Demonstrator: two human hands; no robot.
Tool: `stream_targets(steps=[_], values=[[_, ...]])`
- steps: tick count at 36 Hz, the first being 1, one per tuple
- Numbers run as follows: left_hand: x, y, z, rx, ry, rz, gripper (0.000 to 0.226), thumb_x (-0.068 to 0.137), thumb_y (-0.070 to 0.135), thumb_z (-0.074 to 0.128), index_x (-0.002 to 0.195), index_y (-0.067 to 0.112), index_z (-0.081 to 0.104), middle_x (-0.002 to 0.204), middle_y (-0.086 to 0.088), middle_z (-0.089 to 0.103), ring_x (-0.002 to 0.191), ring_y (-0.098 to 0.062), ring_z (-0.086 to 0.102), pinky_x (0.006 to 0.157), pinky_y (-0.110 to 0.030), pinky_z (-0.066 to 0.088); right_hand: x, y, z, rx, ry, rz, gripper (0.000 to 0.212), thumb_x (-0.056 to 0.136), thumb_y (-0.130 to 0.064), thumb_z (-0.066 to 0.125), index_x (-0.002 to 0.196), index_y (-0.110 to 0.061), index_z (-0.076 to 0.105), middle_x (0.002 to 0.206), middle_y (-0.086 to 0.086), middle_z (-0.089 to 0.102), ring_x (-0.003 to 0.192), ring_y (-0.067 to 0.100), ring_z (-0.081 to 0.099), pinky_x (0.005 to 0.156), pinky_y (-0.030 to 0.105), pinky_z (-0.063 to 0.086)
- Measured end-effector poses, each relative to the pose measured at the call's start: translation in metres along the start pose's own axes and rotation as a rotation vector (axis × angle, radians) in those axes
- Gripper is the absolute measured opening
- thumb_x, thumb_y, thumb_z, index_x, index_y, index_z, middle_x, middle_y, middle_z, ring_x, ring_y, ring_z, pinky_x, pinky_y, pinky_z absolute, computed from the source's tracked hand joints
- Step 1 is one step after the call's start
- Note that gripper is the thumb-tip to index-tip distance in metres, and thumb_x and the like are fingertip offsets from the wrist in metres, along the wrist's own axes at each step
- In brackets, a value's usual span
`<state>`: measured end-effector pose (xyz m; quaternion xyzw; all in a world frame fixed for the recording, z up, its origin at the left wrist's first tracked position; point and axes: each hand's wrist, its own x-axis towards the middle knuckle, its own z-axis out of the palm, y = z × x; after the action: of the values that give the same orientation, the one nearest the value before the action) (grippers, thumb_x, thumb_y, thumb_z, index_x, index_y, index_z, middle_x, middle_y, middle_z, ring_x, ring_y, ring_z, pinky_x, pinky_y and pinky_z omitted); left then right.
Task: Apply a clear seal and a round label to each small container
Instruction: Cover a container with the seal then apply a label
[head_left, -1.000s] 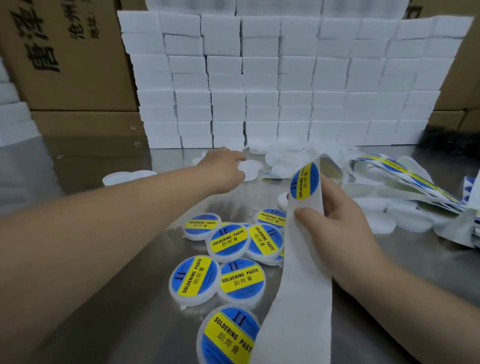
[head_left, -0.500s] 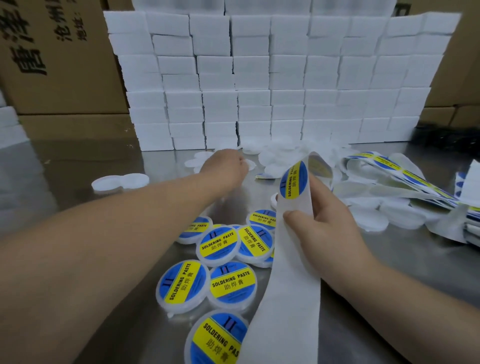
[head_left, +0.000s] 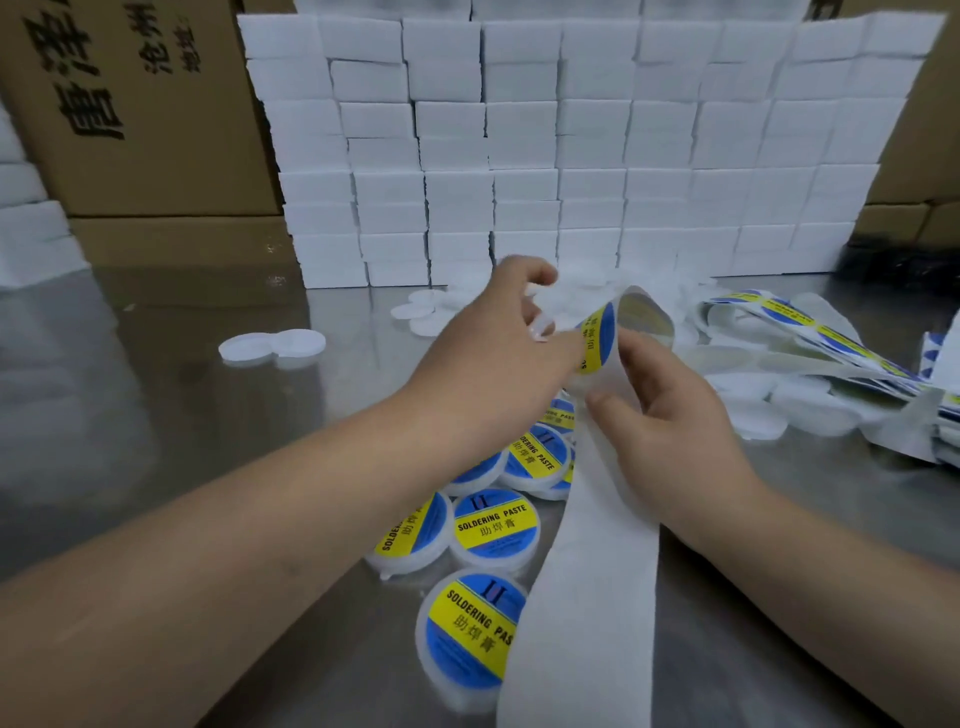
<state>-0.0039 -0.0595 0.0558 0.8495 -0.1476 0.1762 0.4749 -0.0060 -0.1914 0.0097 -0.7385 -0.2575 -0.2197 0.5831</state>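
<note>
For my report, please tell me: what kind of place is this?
Probably a small packing workshop or warehouse: a wall of stacked white boxes, printed cardboard cartons behind, and labelled soldering paste containers on a steel table.

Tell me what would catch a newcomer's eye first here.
A wall of white boxes fills the back of the table. In the middle, the right hand holds a white backing strip bearing a blue-and-yellow label, the left hand beside it. Labelled containers cluster nearer the viewer.
</note>
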Motion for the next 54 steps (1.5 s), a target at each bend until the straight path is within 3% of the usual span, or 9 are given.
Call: stream_targets(steps=[4, 10, 16, 25, 30, 37, 40, 48, 54], values=[[-0.008, -0.008, 0.002, 0.227, -0.04, 0.124, 0.015, 0.078, 0.038, 0.06, 0.093, 0.041, 0.06, 0.088, 0.015, 0.052, 0.084, 0.0, 0.047, 0.075, -0.014, 0.038, 0.0, 0.001, -0.002, -0.081, 0.027, 0.034, 0.042, 0.086, 0.003, 0.05, 0.098, -0.036, 0.059, 0.093, -0.027, 0.065, 0.09, -0.012, 0.057, 0.075, 0.002, 0.037], [-0.006, -0.012, -0.001, 0.358, -0.008, 0.211, 0.035, 0.073, 0.044, 0.06, 0.107, 0.036, 0.06, 0.092, 0.018, 0.045, 0.095, 0.0, 0.043, 0.069, -0.015, 0.031, -0.001, 0.002, -0.002, -0.099, 0.047, 0.046, 0.029, 0.086, -0.002, 0.053, 0.079, -0.029, 0.063, 0.082, -0.001, 0.064, 0.07, 0.004, 0.053, 0.065, 0.014, 0.04], [-0.005, -0.011, -0.004, 0.396, -0.052, 0.233, 0.045, 0.064, 0.055, 0.054, 0.105, 0.038, 0.06, 0.094, 0.018, 0.046, 0.087, 0.007, 0.036, 0.071, -0.004, 0.03, 0.0, 0.003, -0.002, -0.078, 0.035, 0.042, 0.036, 0.086, 0.002, 0.053, 0.075, -0.032, 0.062, 0.065, -0.02, 0.059, 0.067, -0.008, 0.052, 0.064, 0.006, 0.036], [-0.004, -0.014, -0.007, 0.531, -0.098, 0.271, 0.041, 0.077, 0.043, 0.063, 0.117, 0.039, 0.057, 0.1, 0.021, 0.041, 0.085, 0.009, 0.03, 0.064, -0.015, 0.022, 0.001, -0.003, 0.001, 0.01, -0.003, 0.044, 0.033, 0.086, 0.009, 0.05, 0.095, -0.019, 0.063, 0.089, -0.009, 0.056, 0.083, -0.013, 0.051, 0.077, 0.003, 0.034], [-0.006, -0.012, -0.009, 0.618, -0.083, 0.286, 0.029, 0.079, 0.046, 0.059, 0.106, 0.036, 0.062, 0.102, 0.019, 0.044, 0.095, -0.002, 0.043, 0.071, -0.021, 0.029, 0.0, -0.001, 0.001, -0.065, -0.024, -0.014, 0.047, 0.084, 0.013, 0.05, 0.069, -0.032, 0.054, 0.076, -0.011, 0.052, 0.075, -0.013, 0.05, 0.071, 0.003, 0.034], [-0.005, -0.011, -0.013, 0.66, -0.084, 0.29, 0.035, 0.08, 0.054, 0.051, 0.106, 0.035, 0.063, 0.11, 0.015, 0.048, 0.097, -0.005, 0.047, 0.073, -0.024, 0.034, -0.002, 0.001, -0.001, -0.175, -0.018, -0.048, 0.046, 0.085, 0.009, 0.051, 0.069, -0.034, 0.056, 0.06, -0.028, 0.054, 0.063, -0.01, 0.05, 0.061, 0.003, 0.034], [-0.006, -0.011, -0.013, 0.676, -0.09, 0.302, 0.041, 0.08, 0.052, 0.044, 0.113, 0.034, 0.061, 0.113, 0.015, 0.048, 0.098, -0.006, 0.048, 0.073, -0.024, 0.034, -0.002, 0.001, -0.001, -0.193, 0.026, -0.038, 0.044, 0.084, 0.004, 0.055, 0.081, -0.04, 0.059, 0.072, -0.038, 0.058, 0.075, -0.017, 0.053, 0.068, 0.0, 0.036], [0.004, -0.012, -0.024, 0.653, -0.006, 0.227, 0.036, 0.081, 0.05, 0.046, 0.111, 0.035, 0.06, 0.117, 0.014, 0.05, 0.104, -0.007, 0.047, 0.073, -0.022, 0.028, 0.0, 0.005, -0.002, -0.23, 0.036, -0.015, 0.048, 0.082, 0.003, 0.055, 0.072, -0.043, 0.052, 0.08, -0.039, 0.059, 0.079, -0.016, 0.052, 0.071, 0.001, 0.035], [0.012, -0.014, -0.035, 0.674, 0.143, 0.128, 0.034, 0.083, 0.054, 0.049, 0.108, 0.033, 0.06, 0.112, 0.007, 0.055, 0.098, -0.013, 0.05, 0.071, -0.025, 0.028, -0.004, 0.0, -0.001, -0.192, -0.003, 0.028, 0.036, 0.084, -0.003, 0.054, 0.083, -0.039, 0.053, 0.09, -0.02, 0.065, 0.088, 0.003, 0.061, 0.08, 0.027, 0.047]])
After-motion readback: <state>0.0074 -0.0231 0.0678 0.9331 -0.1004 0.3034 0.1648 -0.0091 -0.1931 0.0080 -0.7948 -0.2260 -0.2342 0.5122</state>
